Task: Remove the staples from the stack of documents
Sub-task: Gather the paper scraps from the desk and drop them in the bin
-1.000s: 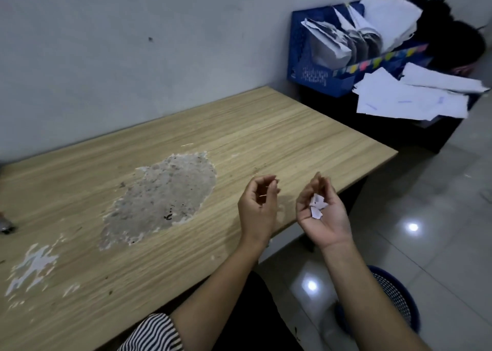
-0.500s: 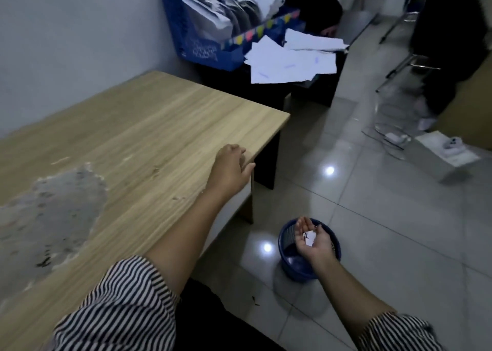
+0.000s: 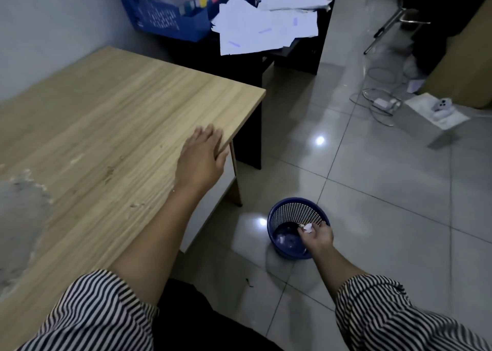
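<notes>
Lower right, the right hand (image 3: 318,235) pinches paper scraps (image 3: 308,227) over the blue bin (image 3: 290,212); left hand (image 3: 201,159) lies flat on the table (image 3: 119,106) edge.

Scene is reading dim overall, with a cool grey-blue cast. Light is coming from overhead: two small glare spots are showing on the glossy floor tiles (image 3: 372,217), one at about 2 o'clock from centre (image 3: 319,140), one near 5 o'clock beside the blue basket (image 3: 298,209). Soft shadow is pooling under the table (image 3: 119,106) edge and around the basket base. Upper-right corner at 1 o'clock is falling into near black. Wide-angle distortion is bowing the straight lines toward the edges. Left hand (image 3: 202,159) is showing slight motion blur at the fingertips; papers (image 3: 266,23) at 12 o'clock are looking soft. Fine noise is visible throughout.
</notes>
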